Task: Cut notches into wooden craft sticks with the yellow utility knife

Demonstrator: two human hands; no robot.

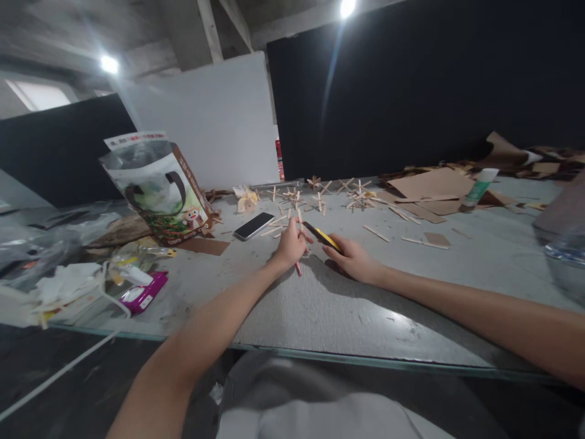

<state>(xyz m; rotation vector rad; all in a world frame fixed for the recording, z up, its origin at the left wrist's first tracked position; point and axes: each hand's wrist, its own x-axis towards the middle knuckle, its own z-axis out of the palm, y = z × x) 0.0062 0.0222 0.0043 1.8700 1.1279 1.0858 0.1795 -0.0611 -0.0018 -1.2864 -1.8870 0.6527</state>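
My left hand (289,245) rests on the grey table (320,305), fingers closed around a thin stick (299,218) that points upward, with a red-tipped end (298,269) showing below the hand. My right hand (353,257) lies just to the right and grips a black and yellow utility knife (322,236) whose tip points toward the left hand. Both hands are close together near the table's middle.
A phone (254,225) lies left of the hands. Behind them are several small stick crosses (320,198) and loose sticks. A printed bag (158,189) and a purple pack (144,292) sit left. Cardboard pieces (432,183) and a glue bottle (478,189) lie right.
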